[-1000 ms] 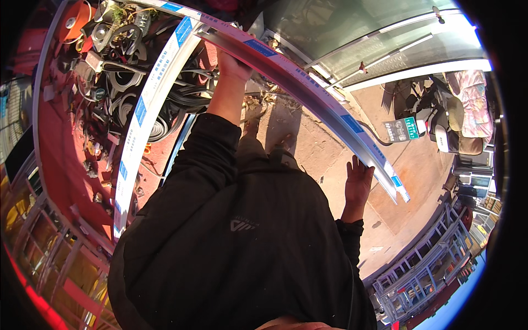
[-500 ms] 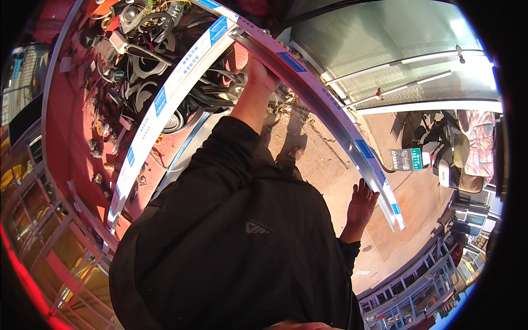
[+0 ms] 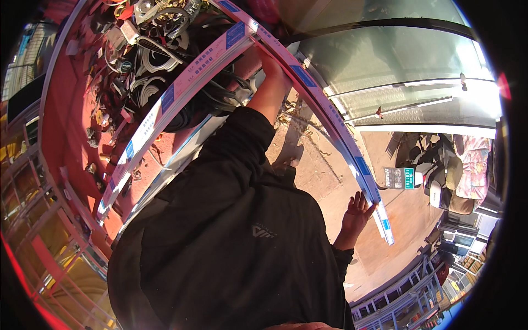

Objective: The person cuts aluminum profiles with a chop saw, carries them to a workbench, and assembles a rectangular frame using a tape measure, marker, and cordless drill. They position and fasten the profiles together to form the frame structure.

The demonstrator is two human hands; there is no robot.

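Observation:
A long metal profile frame, wrapped in white and blue printed film, spans the view in front of me. One bar runs down to the left and another down to the right, meeting near the top. Close below that joint, my left hand is closed on the right bar; its fingers are mostly hidden behind the metal. My right hand is open, palm up with fingers spread, beside the lower end of the same bar. Its thumb seems to touch the bar's edge.
On a red surface at left lie coiled black and white strips and scraps. Large glass panels stand at upper right. A parked scooter with a green-and-grey plate is at right. Framed racks stand at lower right.
The frame has tilted, so the right bar's open groove no longer faces me. Its joint has shifted right and its lower right end slightly left and down. My view has shifted too.

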